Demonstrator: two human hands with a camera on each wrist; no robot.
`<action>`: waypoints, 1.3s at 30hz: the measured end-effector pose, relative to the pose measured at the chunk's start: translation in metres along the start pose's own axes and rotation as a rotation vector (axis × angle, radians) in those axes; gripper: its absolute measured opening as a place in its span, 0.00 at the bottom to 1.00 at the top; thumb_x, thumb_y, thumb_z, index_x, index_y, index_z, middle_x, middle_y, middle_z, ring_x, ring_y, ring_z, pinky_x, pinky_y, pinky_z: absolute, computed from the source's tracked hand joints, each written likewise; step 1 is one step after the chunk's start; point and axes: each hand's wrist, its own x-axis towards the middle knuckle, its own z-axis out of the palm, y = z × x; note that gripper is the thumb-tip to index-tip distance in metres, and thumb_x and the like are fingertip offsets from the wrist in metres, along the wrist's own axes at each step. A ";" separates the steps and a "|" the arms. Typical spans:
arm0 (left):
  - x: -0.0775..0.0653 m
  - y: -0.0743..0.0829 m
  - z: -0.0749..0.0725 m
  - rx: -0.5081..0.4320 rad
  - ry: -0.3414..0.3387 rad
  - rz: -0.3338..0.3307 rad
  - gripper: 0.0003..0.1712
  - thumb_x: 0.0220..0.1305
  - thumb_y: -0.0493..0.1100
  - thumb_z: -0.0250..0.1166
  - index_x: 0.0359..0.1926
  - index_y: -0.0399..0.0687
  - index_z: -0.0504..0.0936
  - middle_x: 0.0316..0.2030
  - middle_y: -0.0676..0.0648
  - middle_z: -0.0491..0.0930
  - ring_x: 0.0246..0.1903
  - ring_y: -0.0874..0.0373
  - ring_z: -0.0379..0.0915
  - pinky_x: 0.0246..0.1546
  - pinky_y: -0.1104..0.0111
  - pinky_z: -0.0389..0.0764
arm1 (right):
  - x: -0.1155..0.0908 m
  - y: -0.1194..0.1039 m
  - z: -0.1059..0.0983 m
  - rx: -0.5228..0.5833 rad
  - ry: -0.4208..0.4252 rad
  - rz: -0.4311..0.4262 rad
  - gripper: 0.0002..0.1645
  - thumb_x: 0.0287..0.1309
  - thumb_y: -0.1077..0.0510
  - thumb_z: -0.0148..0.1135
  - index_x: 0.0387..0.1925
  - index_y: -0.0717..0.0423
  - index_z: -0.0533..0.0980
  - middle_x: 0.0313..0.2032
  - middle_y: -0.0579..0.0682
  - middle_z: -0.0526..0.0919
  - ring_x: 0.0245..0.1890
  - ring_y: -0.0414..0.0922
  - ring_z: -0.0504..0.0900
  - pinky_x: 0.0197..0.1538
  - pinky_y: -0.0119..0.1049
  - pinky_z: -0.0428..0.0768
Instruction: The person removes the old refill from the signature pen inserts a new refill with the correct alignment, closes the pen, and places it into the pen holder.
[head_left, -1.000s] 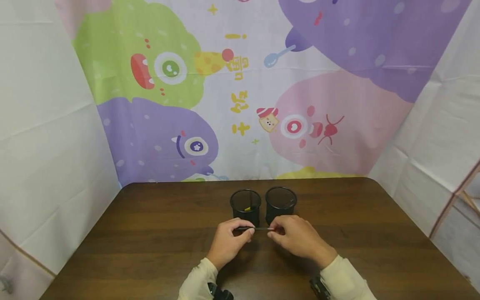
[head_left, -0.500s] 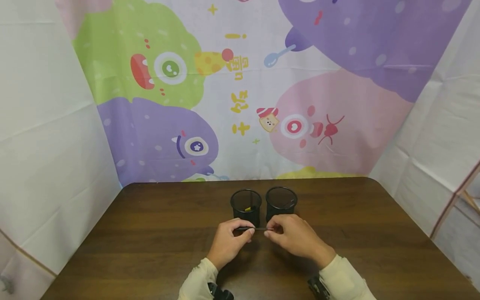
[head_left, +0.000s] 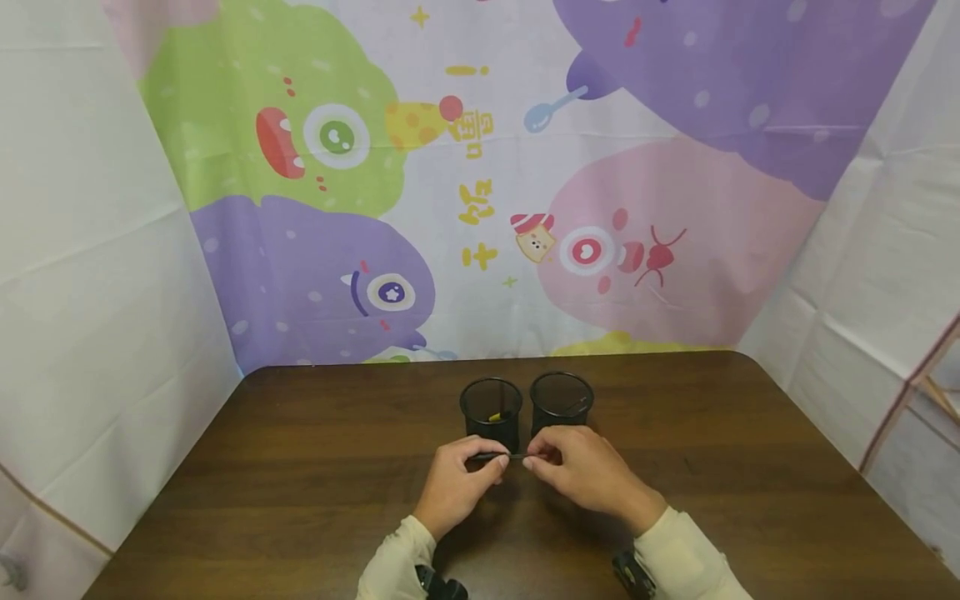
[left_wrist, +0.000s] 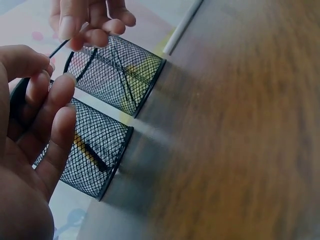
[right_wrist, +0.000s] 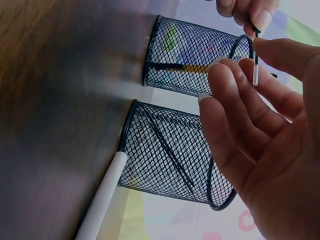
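Observation:
My left hand (head_left: 459, 483) pinches a thin dark pen refill (left_wrist: 59, 48) between thumb and forefinger, with a thicker black piece like a pen barrel (left_wrist: 19, 95) lying along its palm. My right hand (head_left: 596, 471) grips the other end of the refill with thumb and fingers; in the right wrist view its clear tip (right_wrist: 255, 75) shows past the thumb. Fingertips of the two hands are close together, with a short length of refill between them. Just behind them stand two black mesh pen cups, the left cup (head_left: 491, 432) and the right cup (head_left: 542, 417).
A yellow-and-black pen (right_wrist: 192, 68) lies inside the left cup. The right cup holds a thin black stick (right_wrist: 170, 150). By its base, a white rod-like strip (right_wrist: 102, 195) shows in the wrist views. Behind the brown table (head_left: 300, 467) hangs a cartoon-printed cloth (head_left: 487, 317).
My right hand has moved left toward the left hand, so less of the refill shows between them. The left hand and both cups keep their places.

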 end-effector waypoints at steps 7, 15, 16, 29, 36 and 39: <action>-0.004 0.023 -0.001 0.049 -0.006 0.006 0.07 0.63 0.35 0.70 0.42 0.44 0.88 0.32 0.48 0.84 0.28 0.52 0.84 0.32 0.68 0.82 | -0.002 0.000 0.000 -0.019 0.011 -0.028 0.04 0.67 0.51 0.65 0.36 0.45 0.82 0.30 0.31 0.79 0.29 0.31 0.76 0.34 0.32 0.78; -0.007 0.036 -0.003 -0.016 -0.010 0.011 0.07 0.62 0.35 0.71 0.42 0.41 0.89 0.33 0.48 0.87 0.27 0.51 0.85 0.33 0.68 0.83 | -0.002 0.001 0.000 -0.025 0.017 -0.027 0.02 0.67 0.53 0.65 0.37 0.43 0.82 0.32 0.32 0.80 0.30 0.32 0.75 0.35 0.33 0.77; -0.006 0.035 -0.003 -0.029 -0.009 0.008 0.08 0.62 0.36 0.71 0.42 0.40 0.89 0.34 0.47 0.87 0.27 0.50 0.85 0.34 0.68 0.83 | -0.002 0.001 0.000 -0.026 0.016 -0.027 0.02 0.67 0.53 0.65 0.37 0.43 0.82 0.32 0.32 0.80 0.30 0.32 0.75 0.35 0.33 0.77; -0.007 0.030 -0.004 -0.100 -0.007 -0.048 0.05 0.62 0.36 0.71 0.40 0.42 0.89 0.29 0.34 0.86 0.27 0.51 0.85 0.37 0.69 0.82 | -0.003 0.002 0.001 -0.028 0.001 -0.022 0.06 0.68 0.52 0.63 0.39 0.48 0.84 0.34 0.33 0.81 0.32 0.32 0.77 0.38 0.35 0.78; -0.006 0.029 -0.004 -0.109 -0.012 -0.050 0.04 0.63 0.35 0.70 0.39 0.42 0.88 0.30 0.32 0.85 0.28 0.51 0.85 0.36 0.70 0.81 | -0.003 0.001 0.000 -0.020 0.000 -0.028 0.06 0.68 0.53 0.63 0.39 0.48 0.84 0.33 0.33 0.81 0.31 0.32 0.76 0.37 0.34 0.78; -0.006 0.028 -0.004 -0.117 -0.011 -0.053 0.03 0.63 0.34 0.69 0.38 0.41 0.88 0.29 0.32 0.84 0.27 0.52 0.85 0.35 0.71 0.81 | -0.004 0.001 0.000 -0.024 0.002 -0.029 0.06 0.68 0.53 0.63 0.39 0.48 0.84 0.33 0.33 0.81 0.31 0.32 0.76 0.37 0.34 0.78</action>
